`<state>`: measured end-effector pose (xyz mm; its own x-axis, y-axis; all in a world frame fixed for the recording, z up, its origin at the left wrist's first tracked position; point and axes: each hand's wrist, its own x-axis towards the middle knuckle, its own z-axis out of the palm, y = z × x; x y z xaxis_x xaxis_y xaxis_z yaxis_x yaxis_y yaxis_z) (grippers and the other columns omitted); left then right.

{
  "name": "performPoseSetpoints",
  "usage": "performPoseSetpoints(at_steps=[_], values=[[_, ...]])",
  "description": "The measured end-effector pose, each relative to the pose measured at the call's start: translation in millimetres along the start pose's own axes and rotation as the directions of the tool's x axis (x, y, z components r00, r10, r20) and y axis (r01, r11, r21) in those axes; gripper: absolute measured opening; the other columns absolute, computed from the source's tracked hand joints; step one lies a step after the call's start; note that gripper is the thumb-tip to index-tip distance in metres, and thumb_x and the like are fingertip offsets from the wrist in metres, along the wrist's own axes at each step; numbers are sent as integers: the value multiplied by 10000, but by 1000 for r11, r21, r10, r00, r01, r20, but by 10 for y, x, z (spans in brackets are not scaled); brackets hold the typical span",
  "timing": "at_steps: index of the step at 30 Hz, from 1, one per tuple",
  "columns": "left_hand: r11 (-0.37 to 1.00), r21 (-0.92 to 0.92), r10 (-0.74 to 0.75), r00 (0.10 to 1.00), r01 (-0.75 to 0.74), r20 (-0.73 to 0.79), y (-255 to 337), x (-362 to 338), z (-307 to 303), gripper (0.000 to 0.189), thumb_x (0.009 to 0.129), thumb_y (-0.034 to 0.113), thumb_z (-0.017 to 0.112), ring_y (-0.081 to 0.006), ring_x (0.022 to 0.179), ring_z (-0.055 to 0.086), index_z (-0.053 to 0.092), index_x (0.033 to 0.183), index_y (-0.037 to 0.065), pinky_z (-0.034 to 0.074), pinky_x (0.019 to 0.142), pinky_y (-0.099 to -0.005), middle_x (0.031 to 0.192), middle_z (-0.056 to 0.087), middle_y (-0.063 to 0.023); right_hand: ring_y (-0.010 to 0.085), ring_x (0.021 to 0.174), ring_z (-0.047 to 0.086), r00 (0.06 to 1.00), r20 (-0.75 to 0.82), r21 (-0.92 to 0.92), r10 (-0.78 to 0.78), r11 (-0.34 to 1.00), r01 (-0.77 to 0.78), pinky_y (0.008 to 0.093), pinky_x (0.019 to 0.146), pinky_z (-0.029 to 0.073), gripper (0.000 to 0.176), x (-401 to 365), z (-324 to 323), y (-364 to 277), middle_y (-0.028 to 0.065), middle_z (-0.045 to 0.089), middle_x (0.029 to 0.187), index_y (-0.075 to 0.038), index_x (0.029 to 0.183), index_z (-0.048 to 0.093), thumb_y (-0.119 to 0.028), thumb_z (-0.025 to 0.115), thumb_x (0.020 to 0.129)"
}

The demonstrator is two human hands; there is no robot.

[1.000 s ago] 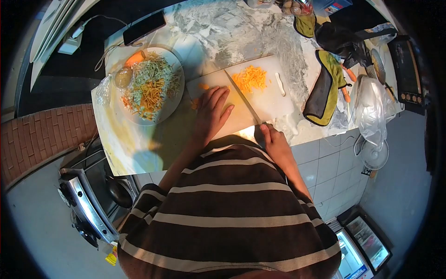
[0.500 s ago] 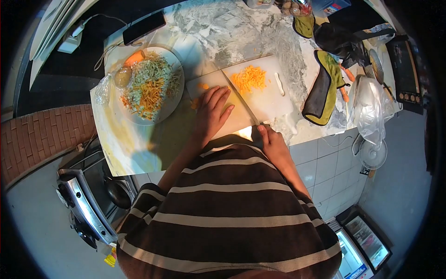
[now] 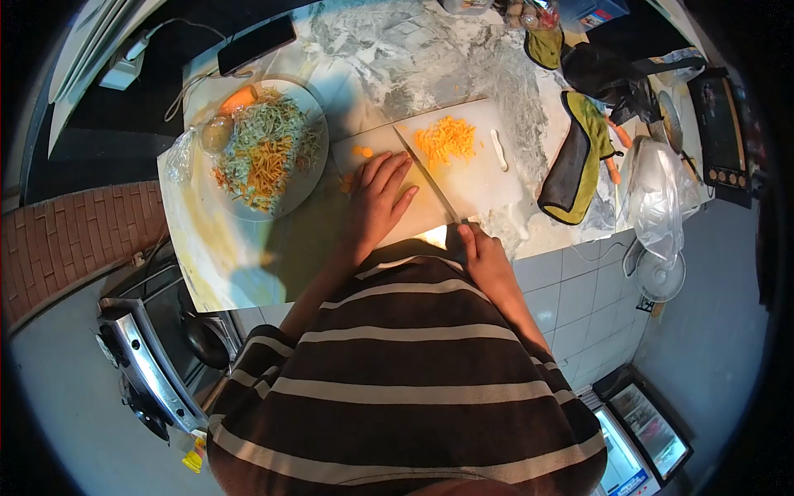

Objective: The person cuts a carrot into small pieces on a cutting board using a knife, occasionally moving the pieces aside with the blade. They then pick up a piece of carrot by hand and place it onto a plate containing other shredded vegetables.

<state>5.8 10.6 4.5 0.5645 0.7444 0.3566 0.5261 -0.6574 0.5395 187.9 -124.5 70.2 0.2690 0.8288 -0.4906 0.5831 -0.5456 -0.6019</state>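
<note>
My right hand (image 3: 486, 255) is closed round the handle of a kitchen knife (image 3: 432, 180), whose blade slants up and left across the white cutting board (image 3: 504, 194). My left hand (image 3: 382, 194) presses down on the board left of the blade, fingers together and thumb apart. Orange carrot slices (image 3: 362, 151) lie by its fingertips, and more show at its left edge; what lies under the fingers is mostly hidden. Right of the knife sits a pile of finely cut carrot (image 3: 447, 140). A white strip (image 3: 499, 150) rests near the board's right side.
To the left, a plate (image 3: 314, 178) bears shredded vegetables, a carrot piece (image 3: 238, 100) and a round potato-like item (image 3: 217, 132). A phone (image 3: 256, 45) lies behind it. Green-grey cloths (image 3: 571, 165) and a plastic bag (image 3: 657, 194) are at right. A stove (image 3: 153, 360) stands lower left.
The view has shifted very slightly. Both hands and the knife stay in almost the same place, with the blade still beside the left fingertips.
</note>
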Motion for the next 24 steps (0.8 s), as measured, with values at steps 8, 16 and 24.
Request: performPoseSetpoints(at_steps=[8,16,24], values=[[1000,-6,-13,1000,13,11,5,10,-11,440,851,182,711,-279,1248,511,611,1259,48,381,1055,-427,1318,589,-72,534,840,593,1000,-10,3,-13,1000,13,582,684,461,438,-7,-28,-41,322,638,838,14,1000,587,-377,398,1061],[1000,-13,-17,1000,17,5,19,16,-21,447,845,180,716,-281,1242,515,609,1261,52,389,1049,-426,1320,590,-64,539,882,592,999,28,-35,25,999,-24,582,726,467,464,7,-52,-72,331,642,875,21,1023,587,-393,382,1063],[1000,0,-14,1000,14,11,6,14,-14,451,840,179,718,-274,1250,511,612,1259,52,386,1051,-423,1323,588,-61,533,888,594,1000,24,-13,16,1000,-16,577,724,467,479,21,-3,-16,331,641,874,25,1018,588,-404,379,1063]])
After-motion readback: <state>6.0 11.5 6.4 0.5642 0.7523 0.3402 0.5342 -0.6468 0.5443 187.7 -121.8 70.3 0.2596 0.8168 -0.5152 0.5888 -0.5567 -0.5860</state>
